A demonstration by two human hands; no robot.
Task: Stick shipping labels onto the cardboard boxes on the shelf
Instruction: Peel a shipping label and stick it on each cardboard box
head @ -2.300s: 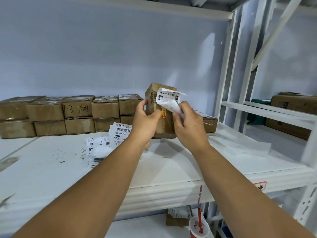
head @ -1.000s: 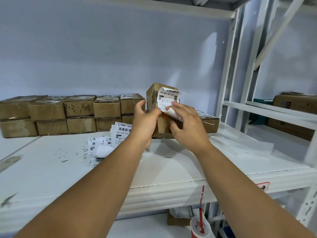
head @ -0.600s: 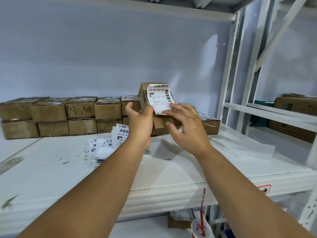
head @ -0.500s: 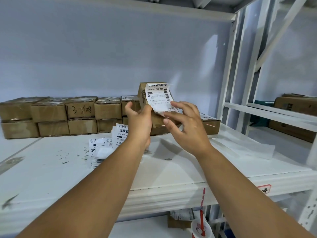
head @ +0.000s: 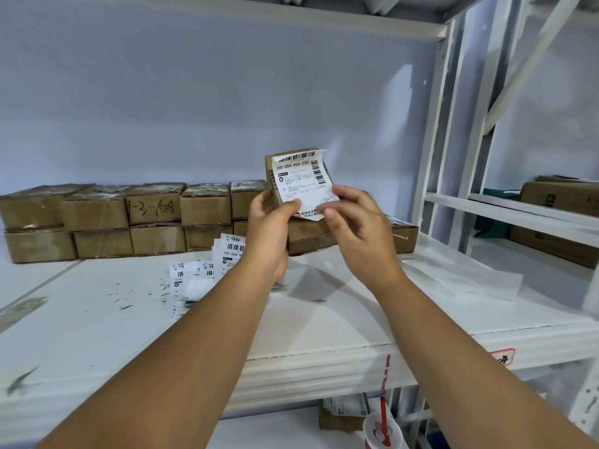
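A small cardboard box [head: 308, 236] stands on end, held up above the white shelf [head: 324, 319] by my left hand [head: 269, 222], whose thumb presses the lower left of a white shipping label [head: 301, 183]. The label covers the box's front face, and its top right corner curls away. My right hand [head: 353, 222] touches the label's lower right edge with fingertips and thumb. A loose pile of further labels [head: 207, 270] lies on the shelf to the left.
Two stacked rows of brown boxes [head: 97, 218] line the back wall at left. Another flat box [head: 402, 234] lies behind my right hand. Sheets of backing paper [head: 460, 280] lie at right. A side shelf holds larger cartons [head: 560, 202]. A paper cup [head: 382, 429] stands below.
The label has gone from peeled and curled at the box's top to laid flat over its front face. The box tilted left, and my right hand slid down to the label's lower edge.
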